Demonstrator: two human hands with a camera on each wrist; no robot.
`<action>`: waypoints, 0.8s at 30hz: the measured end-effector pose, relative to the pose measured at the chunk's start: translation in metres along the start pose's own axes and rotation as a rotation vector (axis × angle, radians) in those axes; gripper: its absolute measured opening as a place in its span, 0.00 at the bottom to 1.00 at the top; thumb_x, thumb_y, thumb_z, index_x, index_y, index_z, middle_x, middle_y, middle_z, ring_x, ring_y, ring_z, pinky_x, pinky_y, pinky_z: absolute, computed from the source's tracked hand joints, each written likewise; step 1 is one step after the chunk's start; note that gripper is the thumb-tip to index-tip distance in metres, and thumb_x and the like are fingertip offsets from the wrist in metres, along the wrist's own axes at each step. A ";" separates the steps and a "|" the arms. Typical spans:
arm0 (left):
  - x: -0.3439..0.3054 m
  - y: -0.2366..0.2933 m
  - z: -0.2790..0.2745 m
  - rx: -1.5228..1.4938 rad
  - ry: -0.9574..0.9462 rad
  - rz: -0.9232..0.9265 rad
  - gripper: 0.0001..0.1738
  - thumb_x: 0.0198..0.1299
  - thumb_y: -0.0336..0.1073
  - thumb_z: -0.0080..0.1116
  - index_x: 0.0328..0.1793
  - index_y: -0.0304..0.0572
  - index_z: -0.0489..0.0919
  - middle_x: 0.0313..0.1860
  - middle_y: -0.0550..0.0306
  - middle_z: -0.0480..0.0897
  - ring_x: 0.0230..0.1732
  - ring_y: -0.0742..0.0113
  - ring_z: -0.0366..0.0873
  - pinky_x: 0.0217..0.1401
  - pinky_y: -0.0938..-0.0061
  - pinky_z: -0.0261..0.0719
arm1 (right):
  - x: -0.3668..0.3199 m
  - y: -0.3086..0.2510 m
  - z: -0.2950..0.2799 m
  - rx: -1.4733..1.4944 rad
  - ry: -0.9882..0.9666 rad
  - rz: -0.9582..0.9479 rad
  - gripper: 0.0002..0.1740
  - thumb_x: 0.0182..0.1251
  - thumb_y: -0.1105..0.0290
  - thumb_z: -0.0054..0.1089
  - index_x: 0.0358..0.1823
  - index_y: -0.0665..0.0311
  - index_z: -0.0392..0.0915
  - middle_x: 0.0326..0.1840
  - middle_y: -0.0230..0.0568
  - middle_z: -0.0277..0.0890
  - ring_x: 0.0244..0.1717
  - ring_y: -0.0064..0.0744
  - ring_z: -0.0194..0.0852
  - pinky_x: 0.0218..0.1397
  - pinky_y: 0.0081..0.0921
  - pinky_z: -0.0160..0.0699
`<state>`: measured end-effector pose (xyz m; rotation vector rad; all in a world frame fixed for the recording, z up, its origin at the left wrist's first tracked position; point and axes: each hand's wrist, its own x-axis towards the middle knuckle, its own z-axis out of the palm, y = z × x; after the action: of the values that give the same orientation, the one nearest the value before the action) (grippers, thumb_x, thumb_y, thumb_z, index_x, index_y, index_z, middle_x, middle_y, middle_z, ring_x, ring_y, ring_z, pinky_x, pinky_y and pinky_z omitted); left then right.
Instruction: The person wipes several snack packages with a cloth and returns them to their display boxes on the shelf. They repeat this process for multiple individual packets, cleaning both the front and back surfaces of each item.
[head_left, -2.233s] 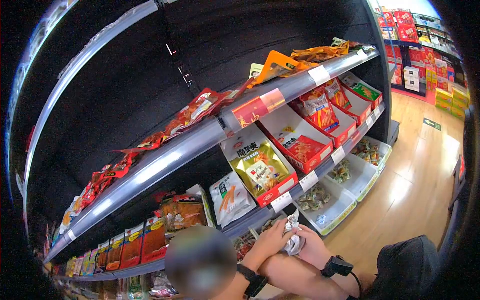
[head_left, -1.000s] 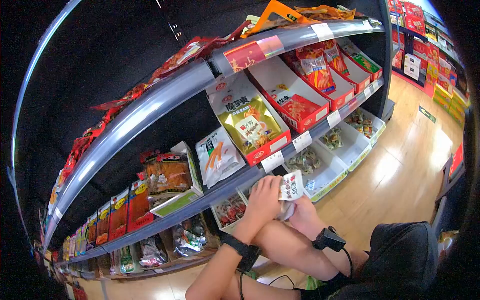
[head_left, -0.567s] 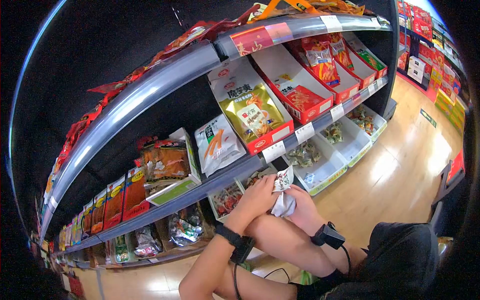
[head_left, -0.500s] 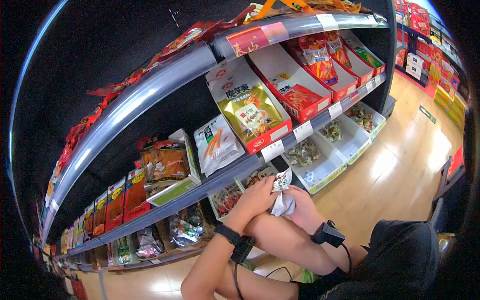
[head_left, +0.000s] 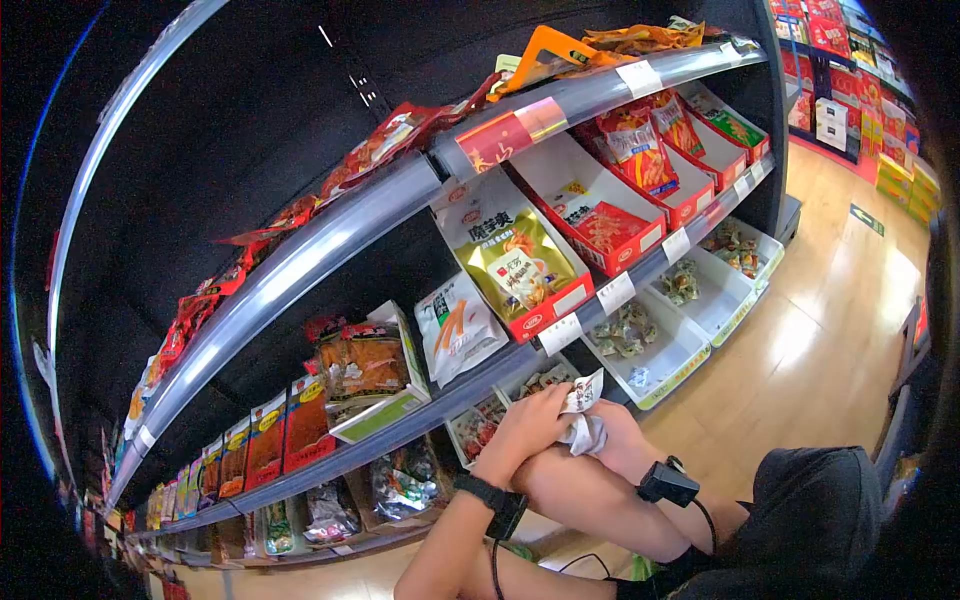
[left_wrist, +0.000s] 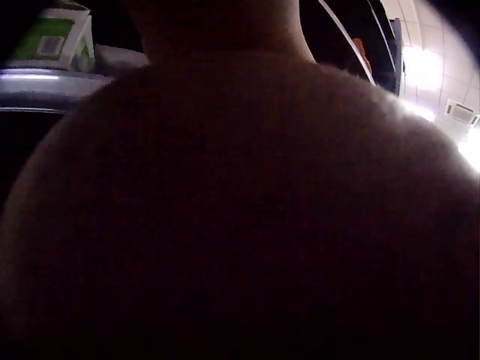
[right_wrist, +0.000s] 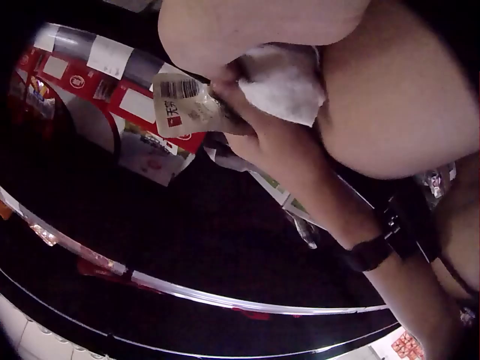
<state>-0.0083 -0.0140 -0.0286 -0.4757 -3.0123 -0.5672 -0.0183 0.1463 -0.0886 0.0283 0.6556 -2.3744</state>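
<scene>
In the head view my left hand (head_left: pixel 535 425) pinches a small pale printed packet (head_left: pixel 583 392). My right hand (head_left: pixel 622 440) is beside it, curled round a crumpled white sheet (head_left: pixel 583 434) just below the packet. Seen from the right wrist, the packet (right_wrist: pixel 184 105) shows a barcode and a red mark, the left hand's fingers (right_wrist: pixel 259 124) lie along its end, and the white sheet (right_wrist: pixel 281 82) is bunched between the hands. A dark, close skin surface (left_wrist: pixel 240 187) fills most of the left wrist view, hiding that hand.
Snack shelves (head_left: pixel 290 265) run along the left and front. An open red-edged box (head_left: pixel 550 310) of packets stands above the hands, and white bins (head_left: pixel 665 372) with small wrapped items sit lower. A bent knee (head_left: pixel 575 490) is under the hands; wooden floor (head_left: pixel 800 350) lies right.
The head view has shifted, so shelves and hands appear lower and slightly right than half a second ago. Both hands keep hold of the packet and white sheet, close together.
</scene>
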 end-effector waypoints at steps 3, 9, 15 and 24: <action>0.002 0.001 -0.002 0.010 -0.049 -0.039 0.25 0.60 0.44 0.57 0.62 0.43 0.72 0.54 0.43 0.80 0.53 0.41 0.78 0.54 0.54 0.76 | 0.004 0.002 -0.005 0.041 0.021 -0.001 0.13 0.68 0.70 0.51 0.50 0.64 0.76 0.47 0.41 0.81 0.45 0.37 0.81 0.50 0.37 0.81; 0.002 0.005 -0.002 -0.010 -0.090 -0.104 0.27 0.59 0.43 0.58 0.64 0.42 0.71 0.57 0.43 0.78 0.56 0.43 0.76 0.56 0.55 0.76 | 0.010 0.008 -0.017 0.070 0.008 -0.017 0.11 0.66 0.70 0.52 0.47 0.65 0.78 0.45 0.42 0.81 0.43 0.38 0.82 0.50 0.39 0.81; -0.002 0.032 0.000 0.053 0.212 0.347 0.31 0.50 0.33 0.62 0.63 0.37 0.71 0.59 0.46 0.77 0.61 0.48 0.74 0.61 0.60 0.74 | 0.000 0.015 0.000 0.119 0.007 -0.248 0.13 0.70 0.67 0.50 0.51 0.62 0.76 0.47 0.40 0.81 0.45 0.37 0.81 0.50 0.38 0.81; 0.007 0.045 0.017 0.135 -0.025 0.297 0.35 0.49 0.28 0.59 0.67 0.40 0.66 0.65 0.48 0.72 0.68 0.51 0.67 0.67 0.58 0.65 | -0.012 0.028 -0.007 0.089 0.134 -0.253 0.14 0.71 0.67 0.48 0.54 0.61 0.75 0.48 0.40 0.80 0.47 0.37 0.81 0.50 0.38 0.81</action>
<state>-0.0012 0.0343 -0.0275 -0.9036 -2.8950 -0.3368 0.0072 0.1382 -0.1055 0.1519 0.6481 -2.6624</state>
